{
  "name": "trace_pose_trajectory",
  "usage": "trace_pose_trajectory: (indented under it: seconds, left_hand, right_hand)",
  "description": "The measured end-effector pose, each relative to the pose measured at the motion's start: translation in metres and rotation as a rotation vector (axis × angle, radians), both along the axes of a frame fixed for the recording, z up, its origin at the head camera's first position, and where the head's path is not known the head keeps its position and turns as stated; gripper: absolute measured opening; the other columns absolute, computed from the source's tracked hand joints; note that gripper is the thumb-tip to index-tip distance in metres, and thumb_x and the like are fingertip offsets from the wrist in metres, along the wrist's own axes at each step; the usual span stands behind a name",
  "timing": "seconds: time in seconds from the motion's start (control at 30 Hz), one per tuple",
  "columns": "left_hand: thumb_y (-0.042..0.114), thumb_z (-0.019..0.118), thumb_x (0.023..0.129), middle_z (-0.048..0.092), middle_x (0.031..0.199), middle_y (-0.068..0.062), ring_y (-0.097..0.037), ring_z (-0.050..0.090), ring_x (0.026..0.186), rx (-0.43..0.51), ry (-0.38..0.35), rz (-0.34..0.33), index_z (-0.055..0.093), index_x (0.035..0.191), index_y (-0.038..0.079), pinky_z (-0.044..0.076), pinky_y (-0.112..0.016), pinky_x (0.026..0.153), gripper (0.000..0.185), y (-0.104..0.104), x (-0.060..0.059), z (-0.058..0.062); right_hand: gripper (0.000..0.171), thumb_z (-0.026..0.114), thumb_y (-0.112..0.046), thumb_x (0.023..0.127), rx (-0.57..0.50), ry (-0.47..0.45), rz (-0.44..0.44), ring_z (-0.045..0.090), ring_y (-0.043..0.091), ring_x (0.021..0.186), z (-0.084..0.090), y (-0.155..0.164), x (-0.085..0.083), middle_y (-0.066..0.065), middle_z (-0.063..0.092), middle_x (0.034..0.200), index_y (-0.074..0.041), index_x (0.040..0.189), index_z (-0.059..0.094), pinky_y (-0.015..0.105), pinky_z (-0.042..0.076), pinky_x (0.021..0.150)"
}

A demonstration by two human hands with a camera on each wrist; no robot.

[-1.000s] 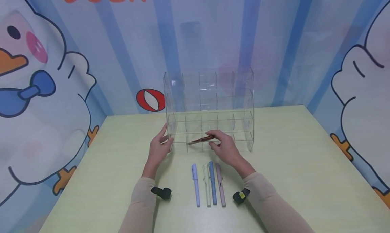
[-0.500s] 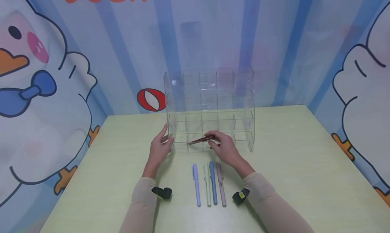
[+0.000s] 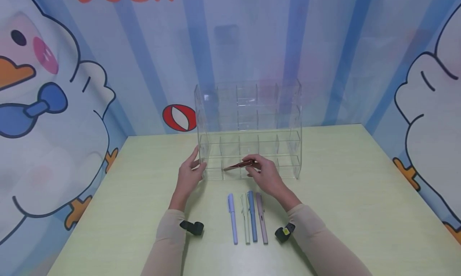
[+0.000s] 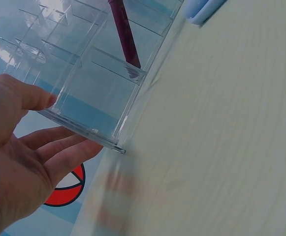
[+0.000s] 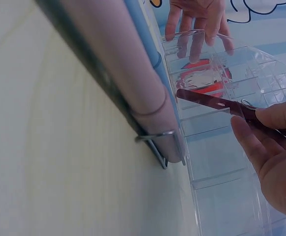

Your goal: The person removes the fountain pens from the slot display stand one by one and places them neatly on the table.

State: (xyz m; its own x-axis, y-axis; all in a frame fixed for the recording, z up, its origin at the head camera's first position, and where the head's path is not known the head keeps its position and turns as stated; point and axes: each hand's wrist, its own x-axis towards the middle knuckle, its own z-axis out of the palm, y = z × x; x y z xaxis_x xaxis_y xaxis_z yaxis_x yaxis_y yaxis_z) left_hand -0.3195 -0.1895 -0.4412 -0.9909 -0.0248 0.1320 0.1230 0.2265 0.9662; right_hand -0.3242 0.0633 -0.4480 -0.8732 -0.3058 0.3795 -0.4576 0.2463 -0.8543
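Note:
A clear acrylic organizer (image 3: 229, 145) with stepped rows of compartments stands upright on the table. My left hand (image 3: 188, 176) grips its left side panel, the thumb on the inner side and fingers outside, as the left wrist view shows. My right hand (image 3: 268, 176) pinches a dark red pen (image 3: 235, 166) at its clip end. That pen (image 5: 202, 99) lies slanted at the bottom row, its far end low near a divider left of centre. In the left wrist view, the pen's tip (image 4: 133, 59) appears behind clear plastic. The palm hides part of the clip end.
On the table before the organizer lie a lilac pen (image 3: 232, 219), a pale green pen (image 3: 246, 220), a blue pen (image 3: 252, 216) and a mauve pen (image 3: 262, 218), roughly side by side. A printed cloth backdrop (image 3: 248, 35) stands behind the table (image 3: 335, 180).
The view has shifted very slightly. Both hands, the dark red pen and the organizer otherwise stay where they were.

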Motion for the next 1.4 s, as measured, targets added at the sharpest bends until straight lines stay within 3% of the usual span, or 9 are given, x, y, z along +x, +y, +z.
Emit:
trace_pose_trajectory:
  seconds: [0.17, 0.3, 0.4, 0.57, 0.73, 0.9, 1.2, 1.4]
  left_hand:
    - [0.015, 0.056, 0.090, 0.045, 0.131, -0.017, -0.023, 0.053, 0.109, -0.033, 0.014, 0.028, 0.031, 0.136, 0.045, 0.050, -0.049, 0.071, 0.060, -0.002, -0.009, -0.014]
    - [0.016, 0.056, 0.090, 0.047, 0.129, -0.016, -0.023, 0.054, 0.106, -0.051, 0.026, 0.048, 0.032, 0.136, 0.046, 0.051, -0.047, 0.069, 0.060, -0.002, -0.012, -0.018]
    - [0.016, 0.056, 0.089, 0.051, 0.126, -0.016, -0.022, 0.057, 0.101, -0.059, 0.022, 0.059, 0.032, 0.135, 0.046, 0.051, -0.046, 0.068, 0.060, -0.002, -0.012, -0.019]
    - [0.017, 0.056, 0.089, 0.052, 0.124, -0.015, -0.022, 0.059, 0.098, -0.065, 0.004, 0.063, 0.032, 0.135, 0.046, 0.052, -0.044, 0.068, 0.060, -0.002, -0.012, -0.017]
    - [0.023, 0.057, 0.089, 0.049, 0.128, -0.015, -0.022, 0.057, 0.101, -0.067, -0.013, 0.057, 0.030, 0.135, 0.048, 0.052, -0.043, 0.070, 0.059, -0.002, -0.012, -0.016]
    - [0.024, 0.057, 0.089, 0.049, 0.127, -0.016, -0.022, 0.055, 0.104, -0.058, 0.010, 0.049, 0.030, 0.135, 0.047, 0.051, -0.044, 0.069, 0.058, -0.003, -0.012, -0.018]
    - [0.026, 0.057, 0.089, 0.051, 0.127, -0.011, -0.020, 0.055, 0.105, -0.077, 0.020, 0.055, 0.030, 0.136, 0.047, 0.052, -0.041, 0.067, 0.058, -0.003, -0.014, -0.021]
    - [0.023, 0.056, 0.090, 0.049, 0.127, -0.016, -0.023, 0.054, 0.106, -0.054, 0.010, 0.028, 0.029, 0.139, 0.040, 0.052, -0.043, 0.069, 0.058, -0.001, -0.006, -0.011]
  right_hand:
    - [0.024, 0.057, -0.003, 0.087, -0.007, -0.010, -0.006, 0.061, 0.021, 0.096, -0.001, 0.000, 0.000, 0.009, 0.059, 0.103, -0.004, 0.112, 0.057, 0.024, 0.052, 0.066]
    - [0.024, 0.057, -0.003, 0.088, -0.019, -0.030, -0.002, 0.059, 0.025, 0.099, -0.001, 0.000, -0.001, 0.011, 0.058, 0.105, -0.004, 0.112, 0.057, 0.026, 0.052, 0.067]
    - [0.024, 0.055, 0.000, 0.088, -0.031, -0.040, 0.007, 0.058, 0.031, 0.099, 0.001, 0.000, 0.001, 0.015, 0.057, 0.106, -0.001, 0.112, 0.057, 0.031, 0.053, 0.068]
    - [0.024, 0.053, 0.005, 0.088, -0.041, -0.037, 0.016, 0.057, 0.036, 0.099, 0.020, -0.002, 0.014, 0.023, 0.055, 0.106, 0.006, 0.111, 0.055, 0.038, 0.052, 0.070]
    - [0.023, 0.053, 0.006, 0.087, -0.038, -0.009, 0.005, 0.058, 0.036, 0.096, 0.033, -0.002, 0.022, 0.024, 0.056, 0.104, 0.007, 0.111, 0.055, 0.037, 0.053, 0.069]
    - [0.024, 0.054, 0.005, 0.087, -0.031, 0.022, -0.011, 0.060, 0.032, 0.094, 0.038, 0.001, 0.022, 0.023, 0.056, 0.102, 0.007, 0.111, 0.056, 0.033, 0.053, 0.069]
    - [0.022, 0.054, 0.004, 0.087, -0.098, 0.091, -0.023, 0.058, 0.037, 0.096, 0.052, 0.011, 0.021, 0.023, 0.056, 0.101, 0.007, 0.109, 0.055, 0.035, 0.053, 0.069]
    - [0.022, 0.055, 0.004, 0.087, -0.129, 0.122, -0.036, 0.059, 0.034, 0.095, 0.062, 0.020, 0.021, 0.022, 0.056, 0.101, 0.007, 0.109, 0.055, 0.036, 0.053, 0.070]
